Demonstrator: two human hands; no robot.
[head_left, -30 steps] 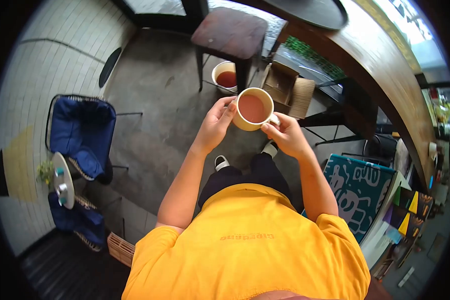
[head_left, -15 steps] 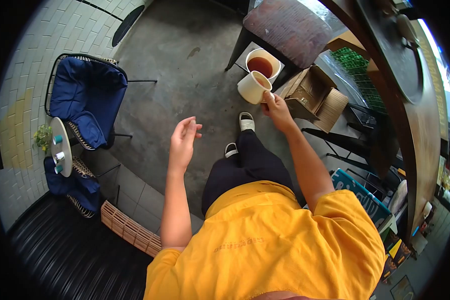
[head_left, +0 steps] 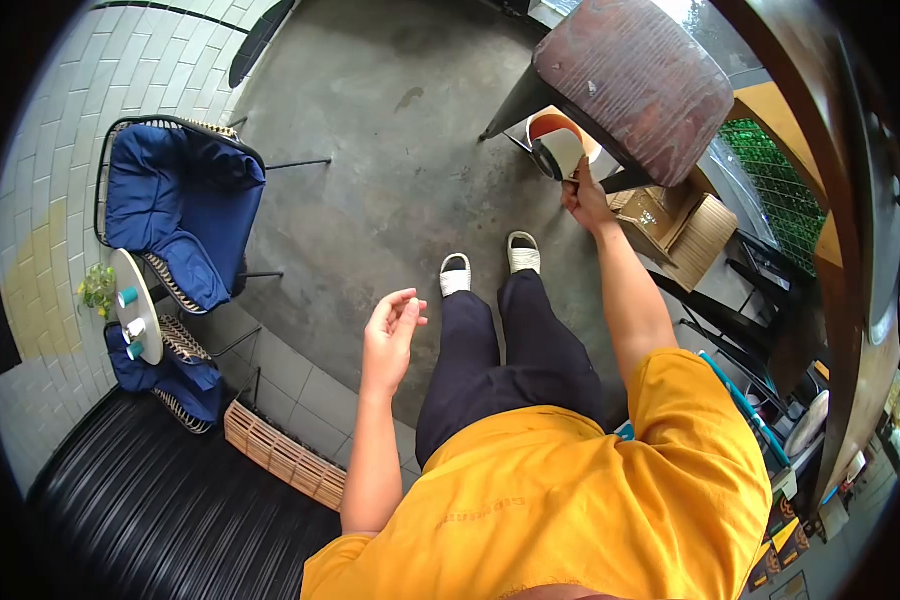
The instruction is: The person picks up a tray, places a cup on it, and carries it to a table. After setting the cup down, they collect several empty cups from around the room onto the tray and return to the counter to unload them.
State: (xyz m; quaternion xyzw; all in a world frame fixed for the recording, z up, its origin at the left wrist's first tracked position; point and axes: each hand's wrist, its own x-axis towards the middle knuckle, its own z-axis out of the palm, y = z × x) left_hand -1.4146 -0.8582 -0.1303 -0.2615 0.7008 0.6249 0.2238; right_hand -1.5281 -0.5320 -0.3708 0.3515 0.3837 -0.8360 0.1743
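Note:
In the head view my right hand (head_left: 588,205) grips a white mug (head_left: 562,152) by its handle. The mug is tipped over at the mouth of a white bucket (head_left: 593,148), its dark underside toward me. Orange-brown liquid (head_left: 550,123) shows inside the bucket; whether any runs from the mug is hidden. The bucket stands on the floor beside a wooden-topped stool (head_left: 640,85). My left hand (head_left: 390,335) hangs in the air before my body, fingers loosely bent and apart, holding nothing.
An opened cardboard box (head_left: 685,225) lies right of the bucket. At left are a blue-cushioned chair (head_left: 185,200) and a small round table (head_left: 135,280) with cups and a plant. A wooden counter (head_left: 850,400) curves along the right.
My right hand has tipped the mug from nearly upright to steeply tilted at the bucket. I have stepped, and both feet now stand side by side. The left hand stays raised, empty.

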